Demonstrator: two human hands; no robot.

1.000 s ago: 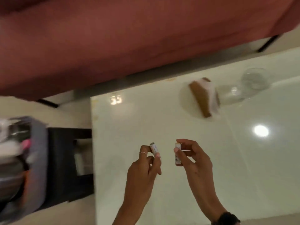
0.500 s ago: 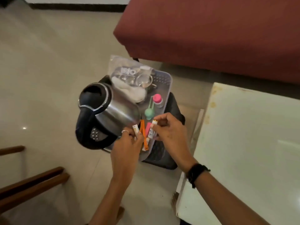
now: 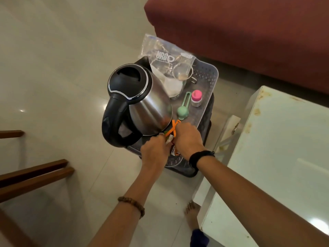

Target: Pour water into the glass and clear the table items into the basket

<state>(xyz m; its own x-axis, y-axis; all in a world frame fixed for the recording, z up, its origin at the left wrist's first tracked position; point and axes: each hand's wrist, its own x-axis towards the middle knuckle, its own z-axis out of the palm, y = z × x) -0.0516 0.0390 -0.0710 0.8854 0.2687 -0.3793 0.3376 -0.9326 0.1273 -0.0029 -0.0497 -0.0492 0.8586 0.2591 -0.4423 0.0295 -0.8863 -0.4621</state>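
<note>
Both hands are down at the near end of the basket [image 3: 211, 75], which sits on a dark stool [image 3: 204, 129] left of the white tabletop [image 3: 288, 139]. Left hand [image 3: 154, 151] fingers are curled, pinching a small white tube [image 3: 169, 139] just above the basket floor. Right hand [image 3: 187, 138] is curled over the basket next to it; fingers are hidden from above, so cannot tell what they hold. Orange clips [image 3: 175, 127] stick up between right hand and kettle [image 3: 137, 102]. Kettle fills the left side of the basket, black lid closed, handle pointing away from the tabletop. Green scoop [image 3: 183, 108] and pink-capped bottle [image 3: 196, 98] lie right of the kettle. Clear plastic bag [image 3: 163, 56] and a glass [image 3: 182, 73] are at the far end of the basket. Red sofa [image 3: 249, 32] behind the basket.
</note>
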